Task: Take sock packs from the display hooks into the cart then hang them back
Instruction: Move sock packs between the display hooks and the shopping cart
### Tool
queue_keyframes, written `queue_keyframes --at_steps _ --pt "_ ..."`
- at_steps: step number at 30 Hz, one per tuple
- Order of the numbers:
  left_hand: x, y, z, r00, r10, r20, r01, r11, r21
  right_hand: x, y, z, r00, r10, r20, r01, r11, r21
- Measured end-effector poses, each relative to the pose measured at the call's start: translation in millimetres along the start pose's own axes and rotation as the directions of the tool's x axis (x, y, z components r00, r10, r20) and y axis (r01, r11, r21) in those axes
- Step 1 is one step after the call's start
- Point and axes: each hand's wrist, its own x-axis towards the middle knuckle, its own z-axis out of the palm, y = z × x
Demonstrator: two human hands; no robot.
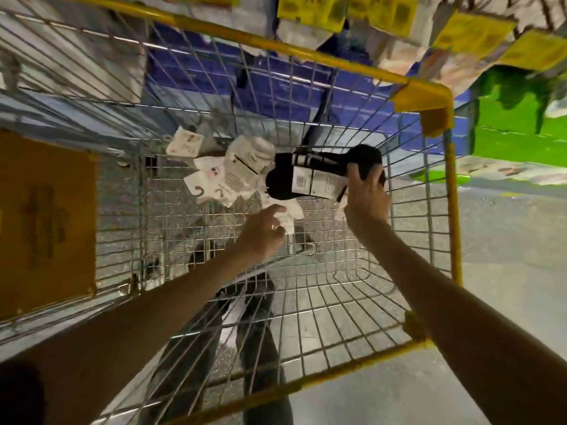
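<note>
Two hands are down inside the cart (pixel 454 210), a wire basket with a yellow rim, seen from above. The right hand (pixel 365 191) has its fingers curled over one end of a black pack (pixel 306 179), which is held roughly level, just above the basket floor, with its barcode label facing up. The left hand (pixel 264 231) reaches toward the white packs (pixel 233 173), its index finger stretched out and the others half bent. A white pack lies right at its fingertips, but blur makes it impossible to tell whether the hand pinches it or only nears it.

The white packs lie in a loose heap near the far end of the basket, some overlapping, and the black pack touches or overlaps the heap's right edge. More packs with yellow tags hang on the display (pixel 472 35) beyond the cart's far rim.

With several packs already in the basket, this looks like the turn between the two halves of the task: either the black pack is being laid down with the rest, or it is the first to be lifted out for rehanging. One frame does not settle which. If rehanging comes next, the right hand must raise the pack clear of the rim, turn its hanger end toward the display, and find a free hook.
</note>
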Motion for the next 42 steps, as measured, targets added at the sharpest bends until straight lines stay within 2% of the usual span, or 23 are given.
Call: queue_keyframes --at_steps 4,7,9,13,15,17,19,21,23,25,27,29,31,33,34,35,36,37,39,40,41,42 --pt "-10 -3 2 0.999 -0.036 0.040 0.036 0.999 -0.016 -22 13 -7 0.989 -0.136 0.056 0.141 0.986 -0.095" --pt "-16 -7 7 0.995 -0.079 0.065 0.080 0.996 -0.028 -31 17 -1 0.983 -0.177 0.041 0.180 0.977 -0.111" --pt "-16 -10 11 0.992 -0.095 0.084 0.099 0.994 -0.039 -27 18 2 0.980 -0.200 -0.013 0.197 0.975 -0.102" --pt "-17 -11 18 0.984 -0.147 0.105 0.156 0.985 -0.076 -18 25 9 0.924 -0.294 -0.243 0.258 0.951 -0.169" --pt "-15 -10 23 0.972 -0.201 0.120 0.217 0.967 -0.136 -13 30 7 0.908 -0.338 -0.247 0.296 0.935 -0.194" --pt "-11 -12 32 0.966 -0.221 0.138 0.241 0.958 -0.155 -7 27 10 0.869 -0.467 -0.162 0.402 0.858 -0.321" --pt "-12 -10 39 0.964 -0.214 0.159 0.239 0.957 -0.163 -5 16 18 0.795 -0.600 0.090 0.548 0.646 -0.531" --pt "-10 -11 48 0.961 -0.207 0.185 0.234 0.962 -0.142 -4 6 23 0.782 -0.532 0.324 0.580 0.430 -0.692" --pt "-6 -13 52 0.960 -0.187 0.209 0.211 0.973 -0.097 1 -3 21 0.783 -0.472 0.405 0.569 0.279 -0.774" --pt "1 -12 51 0.959 -0.162 0.234 0.178 0.983 -0.052 5 -8 15 0.772 -0.447 0.452 0.581 0.210 -0.786" --pt "7 -10 45 0.960 -0.155 0.233 0.167 0.985 -0.034 7 -12 7 0.753 -0.466 0.465 0.610 0.229 -0.758" --pt "9 -7 38 0.966 -0.149 0.209 0.163 0.985 -0.050 5 -10 4 0.727 -0.500 0.471 0.662 0.326 -0.675" --pt "5 -4 33 0.970 -0.154 0.187 0.176 0.979 -0.106 -3 -5 0 0.706 -0.572 0.417 0.705 0.515 -0.488" --pt "-2 -9 26 0.976 -0.162 0.148 0.189 0.964 -0.187 -19 -3 -10 0.757 -0.577 0.307 0.624 0.778 -0.075" --pt "-8 -14 21 0.978 -0.158 0.139 0.188 0.952 -0.240 -27 -4 -15 0.801 -0.544 0.251 0.521 0.839 0.155" --pt "-13 -18 16 0.979 -0.147 0.139 0.183 0.936 -0.300 -36 -7 -18 0.848 -0.490 0.201 0.409 0.847 0.340" --pt "-18 -24 9 0.978 -0.149 0.145 0.193 0.912 -0.362 -44 -10 -19 0.893 -0.420 0.163 0.292 0.815 0.501" --pt "-22 -26 1 0.977 -0.161 0.141 0.207 0.881 -0.426 -52 -15 -18 0.927 -0.346 0.144 0.170 0.731 0.661" --pt "-33 -25 -20 0.970 -0.222 0.097 0.239 0.806 -0.542 -64 -30 -17 0.960 -0.220 0.173 -0.062 0.437 0.897" --pt "-40 -26 -29 0.970 -0.233 0.066 0.227 0.776 -0.589 -68 -38 -16 0.966 -0.186 0.180 -0.118 0.304 0.945" --pt "-46 -27 -38 0.978 -0.210 0.013 0.177 0.787 -0.591 -71 -47 -16 0.972 -0.156 0.173 -0.135 0.231 0.963" --pt "-51 -29 -46 0.987 -0.157 -0.043 0.111 0.842 -0.528 -75 -57 -19 0.978 -0.130 0.161 -0.134 0.195 0.972"
